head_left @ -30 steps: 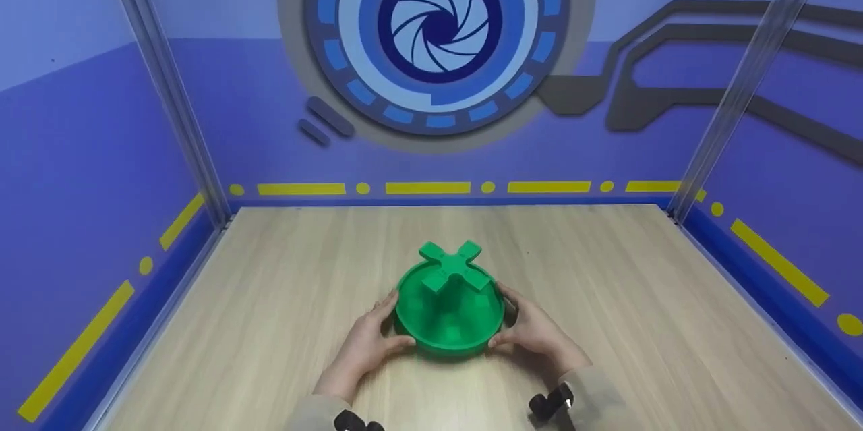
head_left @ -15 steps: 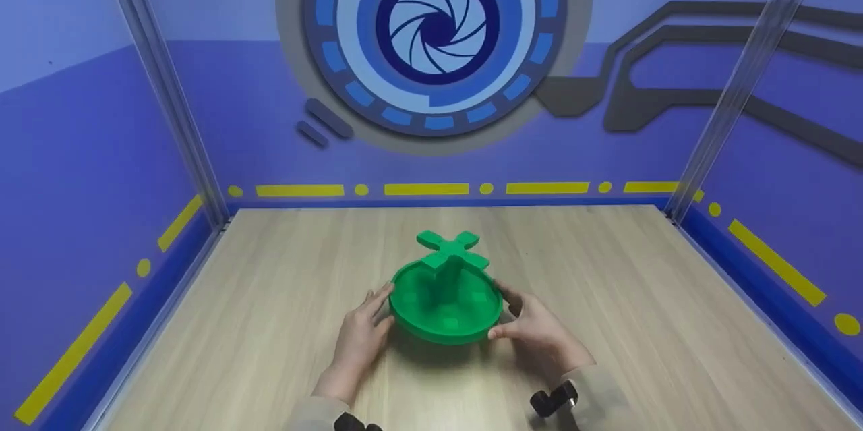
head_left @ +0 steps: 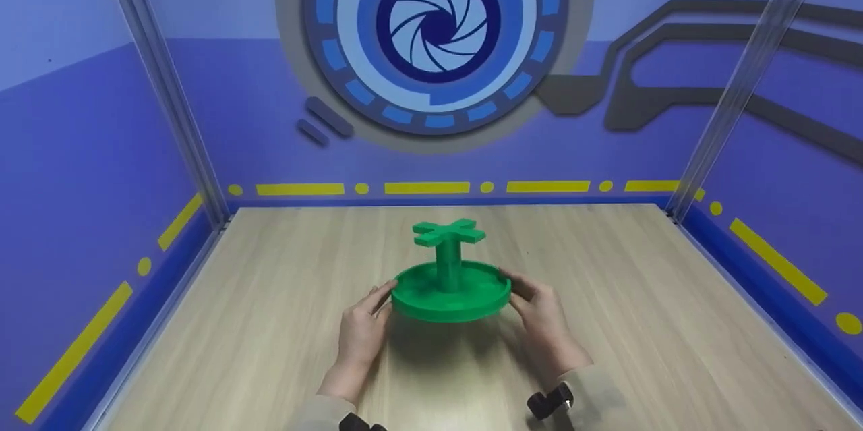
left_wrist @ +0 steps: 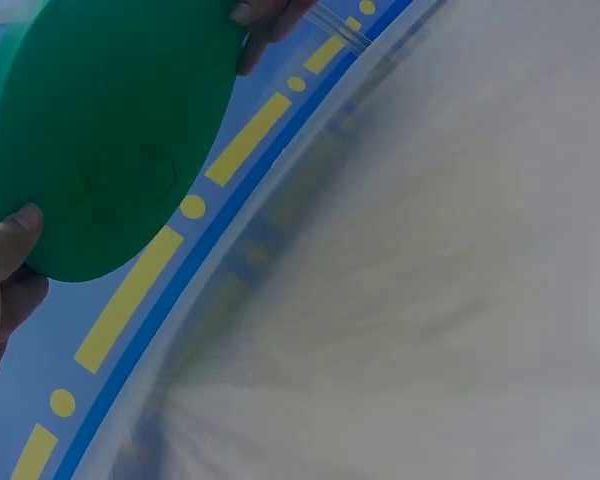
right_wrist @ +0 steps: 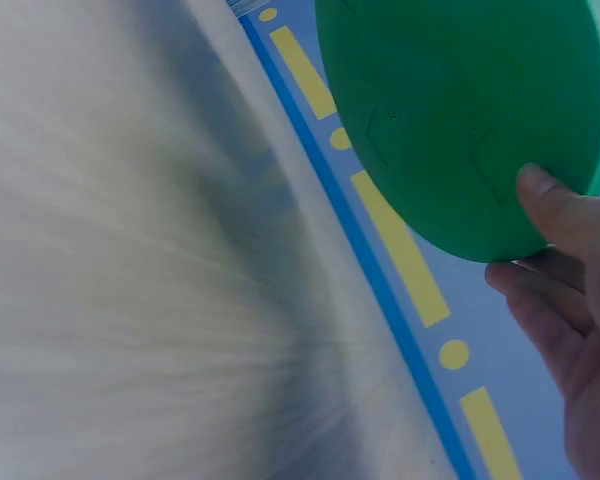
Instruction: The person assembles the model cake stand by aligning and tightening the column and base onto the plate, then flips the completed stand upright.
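Between the two hands is a green round tray with a low rim, a central post and a cross-shaped top. It is raised above the wooden table, with a shadow below it. My left hand grips its left edge, the thumb under the disc in the left wrist view. My right hand holds the right edge the same way, its thumb against the flat green underside. The tray's inner floor is mostly hidden by the low viewing angle.
The wooden table is enclosed by blue panels with yellow dashes at the back and sides. Metal posts stand at the back corners. Black wrist straps sit over the sleeves.
Both hands have lifted the green tray off the table. It has tilted so its underside edge faces nearer and its post now stands upright in the head view. The left hand shifted its grip.
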{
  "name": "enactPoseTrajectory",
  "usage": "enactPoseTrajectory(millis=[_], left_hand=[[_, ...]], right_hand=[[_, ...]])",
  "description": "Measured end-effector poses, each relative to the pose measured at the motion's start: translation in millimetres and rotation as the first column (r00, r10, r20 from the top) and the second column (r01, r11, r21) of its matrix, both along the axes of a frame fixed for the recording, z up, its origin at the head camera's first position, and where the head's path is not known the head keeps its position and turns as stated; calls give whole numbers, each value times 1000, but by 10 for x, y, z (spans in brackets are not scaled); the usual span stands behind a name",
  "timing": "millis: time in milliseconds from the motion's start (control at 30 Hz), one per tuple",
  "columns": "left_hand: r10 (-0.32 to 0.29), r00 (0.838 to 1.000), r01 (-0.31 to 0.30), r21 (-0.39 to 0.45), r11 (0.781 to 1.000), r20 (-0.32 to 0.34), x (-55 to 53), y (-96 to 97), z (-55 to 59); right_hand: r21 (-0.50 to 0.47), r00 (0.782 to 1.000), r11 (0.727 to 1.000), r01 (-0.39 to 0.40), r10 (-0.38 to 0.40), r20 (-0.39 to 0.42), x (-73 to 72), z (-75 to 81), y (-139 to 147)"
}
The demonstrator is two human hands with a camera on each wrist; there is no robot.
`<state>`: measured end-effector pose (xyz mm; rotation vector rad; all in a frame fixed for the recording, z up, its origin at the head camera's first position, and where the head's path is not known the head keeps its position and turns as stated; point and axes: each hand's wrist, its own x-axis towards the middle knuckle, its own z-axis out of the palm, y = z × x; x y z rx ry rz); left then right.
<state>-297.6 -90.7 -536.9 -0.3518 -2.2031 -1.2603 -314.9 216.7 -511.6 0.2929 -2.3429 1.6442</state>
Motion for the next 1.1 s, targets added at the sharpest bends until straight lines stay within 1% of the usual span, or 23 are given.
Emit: enactPoseTrajectory(millis=[100, 133, 200, 267, 333, 433, 500, 600, 700, 800, 933, 1000, 1100], left_hand=[[-10, 999, 11, 24, 1000, -41, 17, 9, 34], [-16, 999, 17, 34, 999, -46, 21, 10, 43], [-31, 999, 33, 51, 998, -41, 31, 16, 67], [-50, 999, 51, 72, 996, -15, 40, 19, 93], [-78, 997, 76, 90, 993, 25, 45, 18, 119], [-144, 984, 131, 128, 983, 102, 53, 5, 177], [-193, 972, 172, 151, 973, 133, 53, -12, 221], [-255, 956, 229, 176, 957, 144, 49, -44, 290], [-288, 946, 257, 199, 946, 149, 40, -73, 351], [-306, 935, 258, 243, 935, 182, 38, -95, 406], [-320, 919, 242, 313, 918, 228, 22, -117, 475], [-329, 909, 231, 345, 910, 258, 2, -125, 513], [-345, 888, 214, 390, 896, 305, -34, -137, 568]], right_hand=[[33, 996, 999, 29, -26, -89, 5, 39, 5], [36, 994, 999, 32, -28, -102, 5, 49, 8], [32, 995, 999, 34, -30, -97, -3, 62, 15], [24, 997, 999, 37, -35, -62, -8, 79, 19], [27, 999, 999, 42, -41, -31, -8, 102, 24], [51, 999, 997, 52, -51, -9, -7, 144, 31], [62, 999, 997, 42, -42, -12, -9, 177, 38], [61, 1000, 998, 23, -23, -2, -10, 230, 43], [60, 1000, 998, 10, -12, 26, -3, 281, 39], [65, 999, 998, 9, -12, 53, 4, 324, 26], [83, 997, 996, 14, -21, 79, -7, 388, -3], [90, 996, 996, 18, -26, 90, -24, 420, -13], [92, 993, 995, 23, -34, 110, -60, 459, -17]])
